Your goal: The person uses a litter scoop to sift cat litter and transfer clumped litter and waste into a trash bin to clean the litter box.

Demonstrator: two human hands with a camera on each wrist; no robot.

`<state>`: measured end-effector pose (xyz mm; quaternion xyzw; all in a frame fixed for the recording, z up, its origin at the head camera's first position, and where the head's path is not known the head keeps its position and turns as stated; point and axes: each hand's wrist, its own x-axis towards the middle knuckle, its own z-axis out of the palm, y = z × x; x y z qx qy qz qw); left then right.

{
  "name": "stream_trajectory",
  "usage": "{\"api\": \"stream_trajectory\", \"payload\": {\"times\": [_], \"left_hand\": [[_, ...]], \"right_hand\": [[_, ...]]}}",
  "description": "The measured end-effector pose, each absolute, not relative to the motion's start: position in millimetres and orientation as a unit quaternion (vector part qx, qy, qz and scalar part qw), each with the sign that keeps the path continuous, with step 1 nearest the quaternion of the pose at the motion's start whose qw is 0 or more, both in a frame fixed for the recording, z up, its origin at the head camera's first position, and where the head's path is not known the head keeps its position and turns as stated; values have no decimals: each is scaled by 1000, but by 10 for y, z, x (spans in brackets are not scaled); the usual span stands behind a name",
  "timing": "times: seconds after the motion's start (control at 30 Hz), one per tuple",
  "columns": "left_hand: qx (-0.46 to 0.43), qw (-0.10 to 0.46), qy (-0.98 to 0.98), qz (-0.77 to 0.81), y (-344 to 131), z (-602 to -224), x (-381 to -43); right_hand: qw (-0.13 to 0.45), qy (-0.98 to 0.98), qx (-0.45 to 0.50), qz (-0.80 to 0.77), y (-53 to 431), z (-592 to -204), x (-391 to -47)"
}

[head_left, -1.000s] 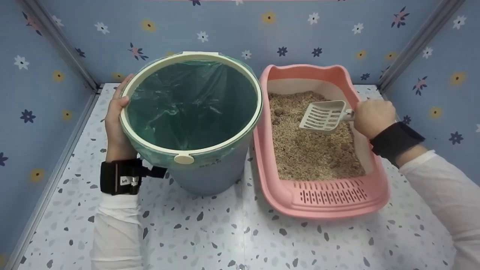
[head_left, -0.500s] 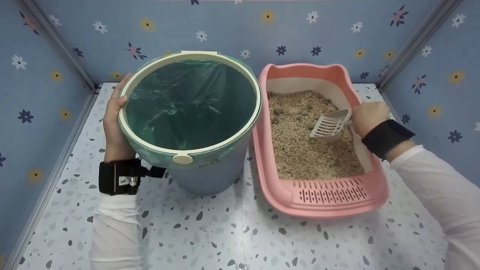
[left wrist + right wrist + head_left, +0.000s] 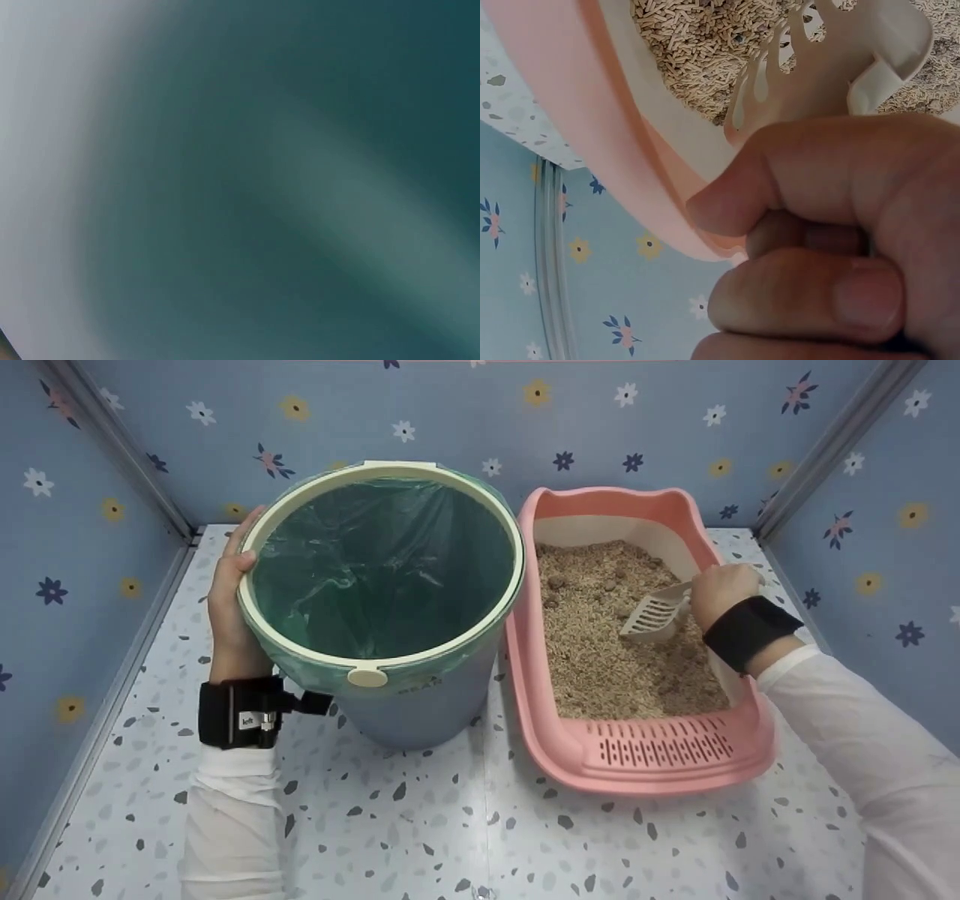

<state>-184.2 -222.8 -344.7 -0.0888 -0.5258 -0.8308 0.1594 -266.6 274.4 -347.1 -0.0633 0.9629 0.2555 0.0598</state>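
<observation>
My left hand rests against the left side of a bluish trash bin, thumb at its cream rim, straight fingers along the outside. A green plastic bag lines the bin; in the left wrist view only its blurred greenish surface shows. My right hand grips the handle of a beige slotted litter scoop, with curled fingers also seen in the right wrist view. The scoop is tilted, its front edge low at the pellet litter in a pink litter box.
Several brown clumps lie on the litter towards the back left. Bin and box stand side by side on a speckled white surface. Blue flowered panels enclose the back and both sides.
My right hand has moved left over the box, and the scoop has tipped and lowered to the litter. The left hand and the bin have stayed in place.
</observation>
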Motion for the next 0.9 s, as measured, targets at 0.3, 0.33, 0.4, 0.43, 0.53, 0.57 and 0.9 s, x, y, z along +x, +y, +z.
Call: {"api": "stream_trajectory", "payload": {"times": [0.3,0.33,0.4,0.43,0.53,0.57,0.9], "left_hand": [[-82,152,-509,-843,-2213,-3439,-1829],[-81,149,-500,-849,-2211,-3439,-1821],[-79,150,-484,-858,-2206,-3434,-1811],[-79,150,-490,-855,-2205,-3428,-1808],[-79,148,-491,-855,-2203,-3420,-1797],[-80,148,-492,-854,-2203,-3420,-1795],[-96,150,-521,-835,-2217,-3432,-1816]], "right_hand": [[48,970,-60,230,2676,-3555,-2840],[45,970,-64,230,2674,-3566,-2862],[38,969,-73,233,2671,-3586,-2902],[32,968,-79,234,2674,-3600,-2919],[5,969,-95,227,2687,-3650,-2966],[-5,970,-98,222,2691,-3668,-2977],[-52,980,-116,156,2656,-3891,-3088]]}}
